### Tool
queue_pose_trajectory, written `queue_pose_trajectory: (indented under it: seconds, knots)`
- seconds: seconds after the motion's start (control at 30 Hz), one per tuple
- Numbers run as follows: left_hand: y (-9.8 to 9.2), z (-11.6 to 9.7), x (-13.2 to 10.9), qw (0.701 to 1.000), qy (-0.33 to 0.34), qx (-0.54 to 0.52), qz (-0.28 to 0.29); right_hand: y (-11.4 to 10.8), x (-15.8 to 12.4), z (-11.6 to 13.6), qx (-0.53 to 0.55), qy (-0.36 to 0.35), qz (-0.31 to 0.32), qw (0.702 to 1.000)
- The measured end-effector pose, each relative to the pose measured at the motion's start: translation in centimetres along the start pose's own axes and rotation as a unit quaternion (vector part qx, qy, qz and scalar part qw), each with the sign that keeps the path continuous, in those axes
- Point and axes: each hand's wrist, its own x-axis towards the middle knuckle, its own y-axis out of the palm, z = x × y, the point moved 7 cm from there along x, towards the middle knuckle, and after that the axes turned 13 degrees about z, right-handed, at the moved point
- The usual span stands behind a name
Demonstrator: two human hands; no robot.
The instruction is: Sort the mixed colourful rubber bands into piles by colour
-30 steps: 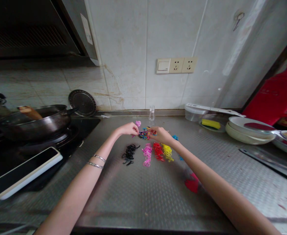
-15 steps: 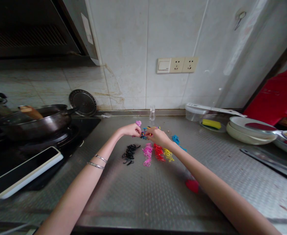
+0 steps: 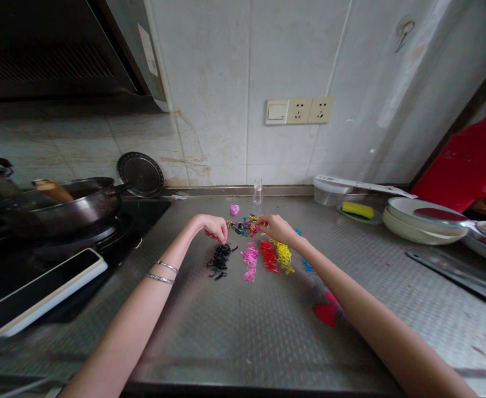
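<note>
Several small rubber bands lie in colour groups on the metal counter: black bands (image 3: pixel 219 261), pink bands (image 3: pixel 250 261), red bands (image 3: pixel 268 256), yellow bands (image 3: pixel 284 256) and blue bands (image 3: pixel 308 265), the last partly behind my right forearm. Behind them is a mixed-colour pile (image 3: pixel 243 227). My left hand (image 3: pixel 216 228) is closed just above the black bands, its fingertips pointing down; what it pinches is too small to name. My right hand (image 3: pixel 271 224) has its fingers pinched together at the right side of the mixed pile, their content hidden. A pink bundle (image 3: pixel 234 209) sits behind the pile.
A small clear bottle (image 3: pixel 257 192) stands near the wall. To the left are a pan (image 3: pixel 68 207) and a white-edged device (image 3: pixel 47 293). At right are a yellow sponge (image 3: pixel 358 210), white bowls (image 3: pixel 425 221) and a cleaver-like blade (image 3: pixel 458 276). A red object (image 3: pixel 326 310) lies by my right forearm.
My left hand has moved left and down from the mixed pile to the black bands. My right hand has shifted slightly right and back, uncovering more of the pile and the yellow bands.
</note>
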Motion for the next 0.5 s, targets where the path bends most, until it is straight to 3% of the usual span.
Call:
queue_pose_trajectory:
  seconds: [0.23,0.5]
  knots:
    - [0.1,0.8,0.2,1.0,-0.018,-0.012,0.013,0.4,0.2,0.6,0.032,-0.063,0.014,0.997]
    - [-2.7,0.6,0.1,0.983,0.071,-0.005,-0.172,2.0,0.2,2.5,0.068,-0.153,0.124,0.978]
